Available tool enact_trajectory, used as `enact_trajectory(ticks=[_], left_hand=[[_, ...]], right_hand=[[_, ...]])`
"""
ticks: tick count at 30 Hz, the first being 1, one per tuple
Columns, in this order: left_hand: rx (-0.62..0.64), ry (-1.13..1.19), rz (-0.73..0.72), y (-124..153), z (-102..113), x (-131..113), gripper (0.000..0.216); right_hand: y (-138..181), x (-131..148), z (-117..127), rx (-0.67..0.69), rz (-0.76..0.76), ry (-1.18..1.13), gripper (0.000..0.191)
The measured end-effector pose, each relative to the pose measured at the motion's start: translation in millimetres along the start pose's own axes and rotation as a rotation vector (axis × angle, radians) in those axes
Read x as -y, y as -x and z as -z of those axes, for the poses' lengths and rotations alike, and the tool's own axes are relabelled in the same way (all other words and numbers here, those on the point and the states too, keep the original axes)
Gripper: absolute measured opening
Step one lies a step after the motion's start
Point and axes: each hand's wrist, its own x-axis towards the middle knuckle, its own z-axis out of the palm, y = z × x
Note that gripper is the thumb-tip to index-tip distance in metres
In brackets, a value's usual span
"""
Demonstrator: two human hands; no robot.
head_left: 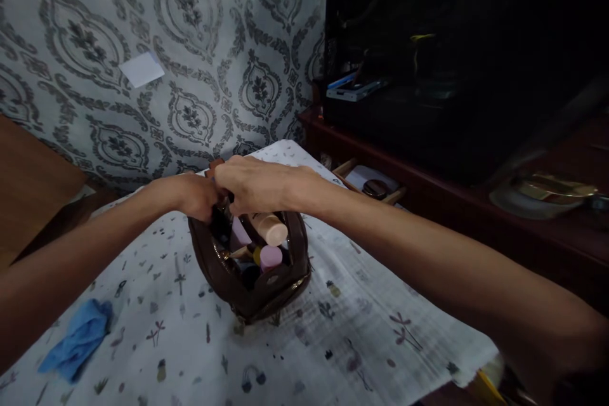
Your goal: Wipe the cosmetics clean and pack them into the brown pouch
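Note:
A dark brown cosmetic bag (209, 254) stands unzipped on a cloth-covered table. My left hand (200, 195) is closed at the bag's far left rim, with its fingertips mostly hidden. Right beside it, my right hand (250, 183) reaches over the far end with bent fingers; what they pinch is hidden. A reddish-brown piece (215, 168) shows just behind my knuckles, too covered to name. Inside the bag lie a beige capped bottle (269, 228), a pink-capped container (271, 258) and a pale pink item (239, 235).
The white printed cloth (295, 355) covers the table. A crumpled blue cloth (78, 339) lies at the near left. On the right, a dark wooden stand with a large black screen (451, 76) and an open drawer (368, 181) borders the table. A patterned wall (190, 76) rises behind.

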Motion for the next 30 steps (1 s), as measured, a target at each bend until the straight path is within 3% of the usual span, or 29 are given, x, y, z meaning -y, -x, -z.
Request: enact_trajectory(ticks=[5, 8, 11, 16, 22, 25, 30], left_hand=[[0.327, 0.027, 0.003, 3.1, 17.6, -10.5, 0.016], [0.405, 0.216, -0.015, 9.2, 22.1, -10.8, 0.027], [0.404, 0.366, -0.063, 17.4, 22.5, -12.7, 0.035], [0.179, 0.319, -0.065, 35.9, 12.1, -23.3, 0.040], [-0.345, 0.332, 0.005, 56.9, -28.0, -39.1, 0.042], [-0.549, 0.404, 0.038, 55.8, -48.9, -43.2, 0.037], [-0.646, 0.443, 0.080, 49.5, -60.6, -43.6, 0.030]], right_hand=[[3.0, -8.0, -3.1, -0.030, 0.060, -0.017, 0.024], [1.4, -10.1, -5.4, -0.051, 0.079, -0.009, 0.023], [-6.0, -10.7, -9.7, -0.053, 0.068, -0.007, 0.019], [-17.1, -15.8, -22.9, -0.129, 0.083, 0.030, 0.018], [0.9, -26.2, -36.0, -0.329, 0.010, 0.047, 0.021], [5.6, -23.1, -41.5, -0.317, -0.071, 0.086, 0.020], [-0.7, -7.8, -47.2, -0.262, -0.098, 0.089, 0.023]])
